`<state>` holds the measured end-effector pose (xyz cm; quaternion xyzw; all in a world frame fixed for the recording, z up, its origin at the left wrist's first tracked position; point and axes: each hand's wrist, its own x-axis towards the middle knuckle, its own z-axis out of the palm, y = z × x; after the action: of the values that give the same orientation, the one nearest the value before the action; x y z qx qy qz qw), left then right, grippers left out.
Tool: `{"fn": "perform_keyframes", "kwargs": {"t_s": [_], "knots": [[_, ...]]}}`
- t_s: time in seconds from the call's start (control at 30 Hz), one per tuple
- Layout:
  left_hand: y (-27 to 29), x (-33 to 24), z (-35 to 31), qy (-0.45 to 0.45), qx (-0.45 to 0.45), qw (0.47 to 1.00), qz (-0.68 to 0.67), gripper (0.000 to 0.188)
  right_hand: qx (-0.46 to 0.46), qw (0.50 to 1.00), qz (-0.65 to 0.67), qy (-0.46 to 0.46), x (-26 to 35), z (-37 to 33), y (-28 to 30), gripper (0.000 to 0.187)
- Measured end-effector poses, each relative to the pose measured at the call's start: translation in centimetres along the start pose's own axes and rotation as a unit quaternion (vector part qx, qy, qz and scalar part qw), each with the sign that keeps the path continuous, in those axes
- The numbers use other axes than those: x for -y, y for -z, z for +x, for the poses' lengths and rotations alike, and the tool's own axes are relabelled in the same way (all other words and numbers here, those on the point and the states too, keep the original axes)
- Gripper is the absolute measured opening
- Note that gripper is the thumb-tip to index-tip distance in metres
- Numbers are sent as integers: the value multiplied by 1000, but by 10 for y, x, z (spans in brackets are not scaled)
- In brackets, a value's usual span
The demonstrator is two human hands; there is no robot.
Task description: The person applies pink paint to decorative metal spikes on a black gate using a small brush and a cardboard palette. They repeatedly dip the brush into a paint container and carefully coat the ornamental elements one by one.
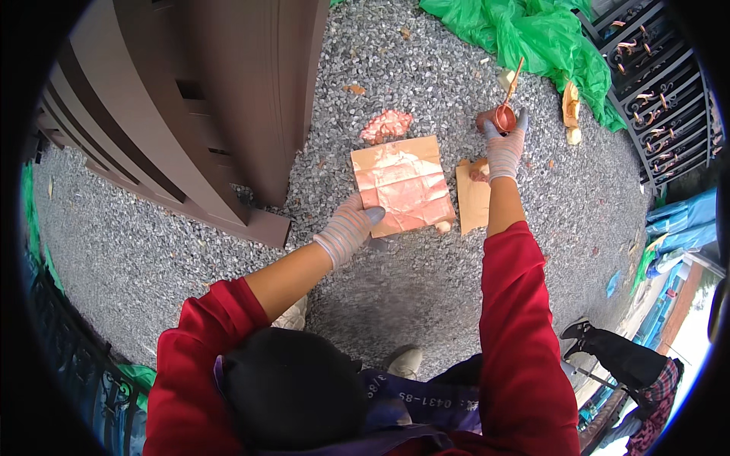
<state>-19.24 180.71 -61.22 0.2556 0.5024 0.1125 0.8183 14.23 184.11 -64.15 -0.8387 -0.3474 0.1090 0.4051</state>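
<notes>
My left hand (346, 234), in a striped grey-tipped work glove, grips the lower left corner of a creased cardboard sheet (403, 186) smeared with copper-coloured paint. My right hand (506, 148), gloved the same way, is closed around a small copper-coloured cup (487, 120) to the right of the sheet. A thin brush (515, 82) leans out of the cup, its handle pointing up and away. Just below the cup lies a smaller cardboard piece (473, 201) with a brownish lump on it. Beyond the sheet, a crumpled copper-stained piece (386, 125) rests on the gravel.
Brown metal panels (205, 114) stand at the left. Green plastic sheeting (525, 38) and a black ornamental railing (654, 91) are at the far right, near a yellowish brush-like item (571, 114). Another person (631, 365) in dark trousers is at the lower right.
</notes>
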Motion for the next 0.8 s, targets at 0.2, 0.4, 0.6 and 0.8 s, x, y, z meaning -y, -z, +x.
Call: {"fn": "perform_keyframes", "kwargs": {"t_s": [0.2,0.4,0.6,0.8], "knots": [[-14,-4,20,54,57,996,-48,41,-21,999,-42,27,1,-9,0,99],[-7,-4,11,62,57,994,-65,40,-56,988,127,61,17,-36,3,43],[6,12,7,66,18,997,-23,38,128,978,-39,162,31,-51,-54,24],[14,26,6,66,5,998,6,32,48,962,-229,142,42,-54,-101,39]]}}
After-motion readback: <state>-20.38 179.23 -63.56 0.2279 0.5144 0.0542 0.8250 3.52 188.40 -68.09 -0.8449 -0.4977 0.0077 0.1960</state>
